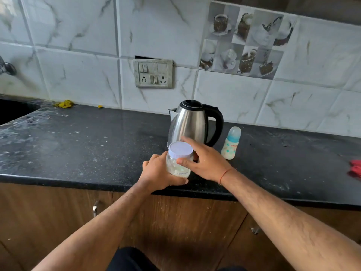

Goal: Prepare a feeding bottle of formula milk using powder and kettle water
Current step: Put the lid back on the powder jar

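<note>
A clear jar of white powder [176, 167] with a pale lilac lid [180, 150] stands near the front edge of the black counter [88, 145]. My left hand [158, 173] wraps around the jar's body from the left. My right hand [203, 159] grips the lid's rim from the right, thumb in front and fingers behind. Just behind the jar stands a steel kettle [190, 123] with a black lid and handle, spout to the left. To the kettle's right a small feeding bottle [231, 143] with a blue collar and clear cap stands upright.
A switch and socket plate [153, 73] is on the tiled wall behind the kettle. A sink [13, 109] lies at the far left, with yellow scraps [64, 104] beside it. Something red [356, 169] lies at the right edge. Wooden cabinet doors [58, 212] are below the counter.
</note>
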